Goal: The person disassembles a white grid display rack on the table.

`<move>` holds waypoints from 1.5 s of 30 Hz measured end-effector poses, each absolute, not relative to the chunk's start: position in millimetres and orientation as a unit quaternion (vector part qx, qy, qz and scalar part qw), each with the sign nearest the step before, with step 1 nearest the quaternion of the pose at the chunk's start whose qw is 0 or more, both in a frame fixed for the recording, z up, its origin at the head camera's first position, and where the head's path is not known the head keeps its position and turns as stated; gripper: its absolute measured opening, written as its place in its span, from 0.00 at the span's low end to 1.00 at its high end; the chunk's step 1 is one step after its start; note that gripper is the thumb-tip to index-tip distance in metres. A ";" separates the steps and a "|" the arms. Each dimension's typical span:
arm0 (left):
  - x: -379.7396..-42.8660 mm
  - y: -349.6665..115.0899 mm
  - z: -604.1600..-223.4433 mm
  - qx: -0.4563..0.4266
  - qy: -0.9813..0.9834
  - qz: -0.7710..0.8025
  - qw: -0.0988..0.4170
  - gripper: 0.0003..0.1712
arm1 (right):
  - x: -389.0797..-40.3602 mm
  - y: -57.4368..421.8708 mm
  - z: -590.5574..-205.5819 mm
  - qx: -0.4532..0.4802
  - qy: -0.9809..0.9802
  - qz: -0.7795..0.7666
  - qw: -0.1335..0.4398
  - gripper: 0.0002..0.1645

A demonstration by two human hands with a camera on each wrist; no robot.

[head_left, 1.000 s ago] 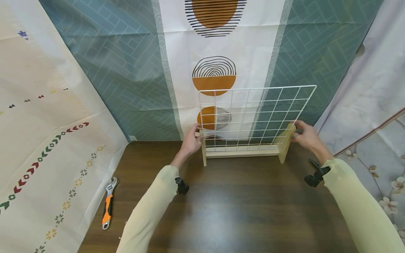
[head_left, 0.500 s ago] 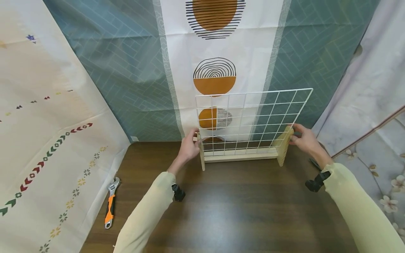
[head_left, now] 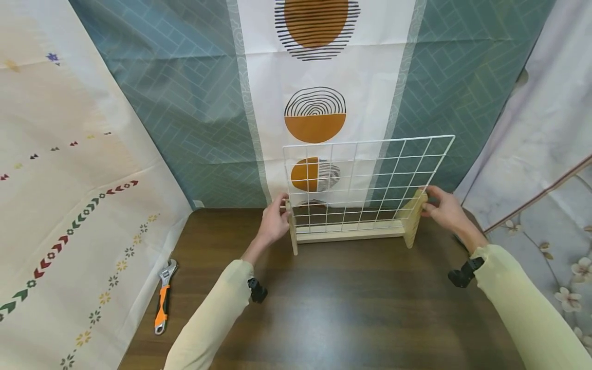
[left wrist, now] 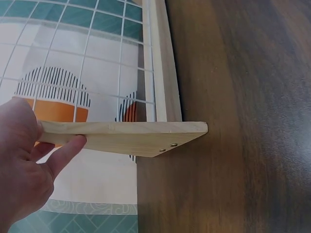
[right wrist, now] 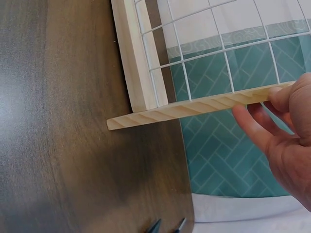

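Note:
A white wire grid (head_left: 370,141) stands upright, leaning back slightly, in a pale wooden stand with a crossbar (head_left: 349,235) low between two side panels. My left hand (head_left: 274,222) pinches the left side panel (left wrist: 121,139) by its upper part, thumb on one face and fingers on the other. Two screw heads (left wrist: 174,144) show near that panel's foot. On the other side, my right hand (head_left: 445,209) pinches the right side panel (right wrist: 189,108) near its top. The stand rests on the dark wooden table (head_left: 347,308) near its back edge.
An adjustable wrench (head_left: 162,303) with an orange and black handle lies at the table's left. Dark pointed tool tips (right wrist: 154,226) show at the right, largely hidden by my right wrist in the head view. Patterned cloths (head_left: 203,118) hang behind and on both sides.
The stand and its grid have shifted a little towards me and to the left, with both hands keeping their hold. My view has also moved slightly.

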State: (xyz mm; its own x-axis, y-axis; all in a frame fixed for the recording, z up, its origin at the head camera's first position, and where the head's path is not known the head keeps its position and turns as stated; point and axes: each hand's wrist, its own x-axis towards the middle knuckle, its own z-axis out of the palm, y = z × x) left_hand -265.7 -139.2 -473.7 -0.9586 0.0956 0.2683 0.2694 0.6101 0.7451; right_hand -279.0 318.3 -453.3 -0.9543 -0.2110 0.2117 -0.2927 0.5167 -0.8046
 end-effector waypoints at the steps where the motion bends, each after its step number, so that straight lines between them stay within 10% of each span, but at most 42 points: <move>1: -264.5 -140.0 -474.2 -0.102 -0.891 -0.430 0.101 0.25 | -279.2 318.4 -454.3 0.146 -0.871 0.467 0.043 0.29; 45: -221.8 -161.7 -493.8 -0.139 -0.876 -0.431 0.166 0.31 | -257.8 297.3 -458.5 0.166 -0.873 0.458 0.033 0.30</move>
State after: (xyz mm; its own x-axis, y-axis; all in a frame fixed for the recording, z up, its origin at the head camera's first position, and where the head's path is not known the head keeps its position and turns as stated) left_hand -221.8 -161.7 -493.8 -0.9062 0.1004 0.4108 0.3868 0.5893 0.7093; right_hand -257.8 297.3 -458.5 -0.9428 -0.2591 0.2098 -0.3199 0.5254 -0.7884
